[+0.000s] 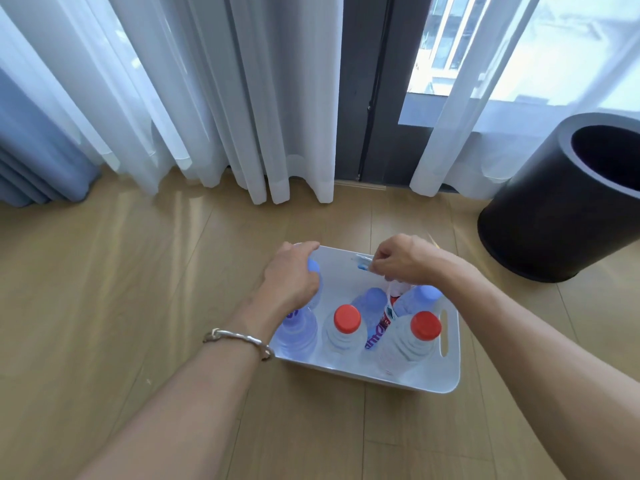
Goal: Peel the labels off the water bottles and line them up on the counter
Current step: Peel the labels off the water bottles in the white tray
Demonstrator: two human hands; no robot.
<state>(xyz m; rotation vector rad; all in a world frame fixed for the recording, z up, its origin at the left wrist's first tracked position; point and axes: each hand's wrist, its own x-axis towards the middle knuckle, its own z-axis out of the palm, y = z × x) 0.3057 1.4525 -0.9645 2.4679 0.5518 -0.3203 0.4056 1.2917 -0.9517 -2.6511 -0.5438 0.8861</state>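
Observation:
A white plastic bin [446,379] sits on the wooden floor with several water bottles upright in it. Two have red caps [347,318] [425,325] and the others have pale blue caps [372,299]. My left hand [294,275] is wrapped around the top of a blue-capped bottle [299,332] at the bin's left side. My right hand [401,261] is closed over a peeled red and white label [389,306] that hangs down between the bottles, with a small blue and white strip [363,263] sticking out of its fingers.
A black round waste bin [554,216] stands open on the floor to the right. White sheer curtains [214,98] and a dark window frame [370,98] run along the far side. Wooden floor [121,289] surrounds the white bin.

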